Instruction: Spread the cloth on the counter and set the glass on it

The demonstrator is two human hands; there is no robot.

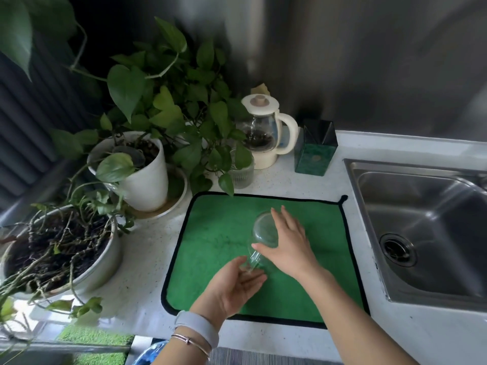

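Note:
A green cloth with a black border lies flat on the white counter, left of the sink. A clear glass mug with a handle is over the middle of the cloth, upside down or tilted, its round base facing me. My right hand grips its body from the right. My left hand is palm up just below it, fingertips touching the handle. I cannot tell whether the glass touches the cloth.
A steel sink is set into the counter on the right. Behind the cloth stand a kettle, a green box and a ribbed glass. Potted plants crowd the left side.

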